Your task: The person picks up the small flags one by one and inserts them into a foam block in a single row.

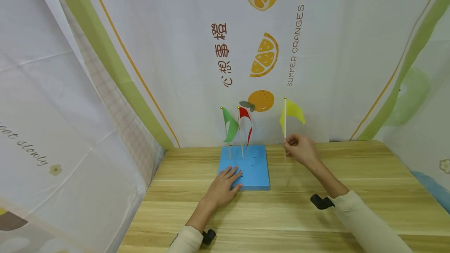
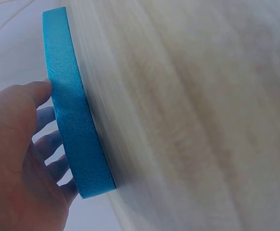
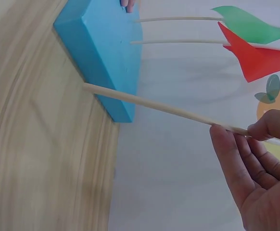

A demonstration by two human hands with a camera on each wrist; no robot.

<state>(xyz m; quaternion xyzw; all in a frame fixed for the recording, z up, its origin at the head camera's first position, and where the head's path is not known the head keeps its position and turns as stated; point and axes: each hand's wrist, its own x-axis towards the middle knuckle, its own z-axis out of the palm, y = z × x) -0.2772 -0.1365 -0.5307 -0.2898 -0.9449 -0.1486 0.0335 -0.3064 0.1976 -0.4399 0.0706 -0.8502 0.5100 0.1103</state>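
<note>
A blue foam block (image 1: pixel 258 177) with several small holes lies flat on the table. In its far left part stand a green flag (image 1: pixel 230 128) and a red flag (image 1: pixel 245 114), each on a thin wooden stick. My left hand (image 1: pixel 223 186) rests on the block's near left part, fingers spread, as the left wrist view also shows. To the right of the block, my right hand (image 1: pixel 301 149) pinches the stick of a yellow flag (image 1: pixel 294 112) between thumb and fingers. This stick (image 3: pixel 149 104) is held upright, its lower end apart from the block and above the table.
The wooden table (image 1: pixel 281 221) ends against a white curtain (image 1: pixel 190 69) printed with oranges and lettering. More cloth hangs at both sides. A black wrist mount (image 1: pixel 321 202) sits below the right forearm, another (image 1: pixel 209 237) by the left sleeve.
</note>
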